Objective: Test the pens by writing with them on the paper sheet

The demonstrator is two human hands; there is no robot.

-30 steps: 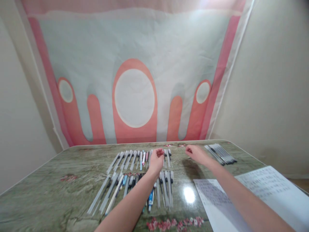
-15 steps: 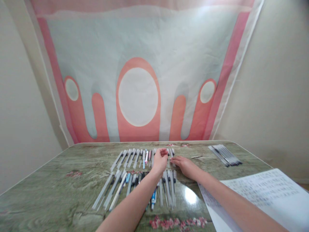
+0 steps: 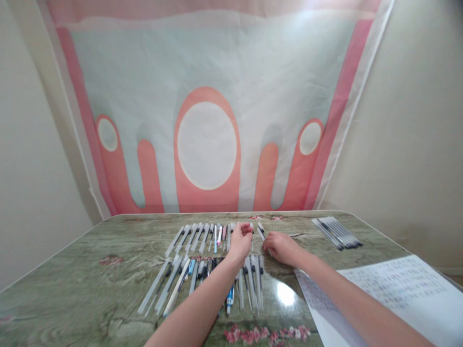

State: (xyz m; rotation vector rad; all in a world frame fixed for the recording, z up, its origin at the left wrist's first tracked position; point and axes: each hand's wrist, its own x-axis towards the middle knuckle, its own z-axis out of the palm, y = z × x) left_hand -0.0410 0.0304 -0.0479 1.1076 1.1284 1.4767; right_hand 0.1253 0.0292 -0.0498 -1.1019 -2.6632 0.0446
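Note:
My right hand [image 3: 284, 248] has its fingers closed on the lower part of a pen [image 3: 261, 230] with a clear barrel and dark grip, at the right end of the back row. The pen lies slanted, its top pointing away from me. My left hand [image 3: 241, 241] is over the right part of that row, fingers loosely bent and apart, with no pen visible in them. It hides some pens beneath. To its left lie several clear pens [image 3: 197, 238], a light blue pen [image 3: 215, 239] and a pink pen [image 3: 219, 235]. My left forearm covers part of the front row of pens [image 3: 155, 284].
A bundle of thin pen refills [image 3: 337, 233] lies at the back right of the wood-patterned table [image 3: 72, 270]. Sheets of paper with writing [image 3: 401, 289] lie at the right, under my right forearm. A patterned cloth [image 3: 206, 58] hangs behind the table.
My right hand has drawn back slightly to the right, its fingers now closed round the end pen. That pen has shifted right and tilted, away from its neighbour. My left hand is almost still.

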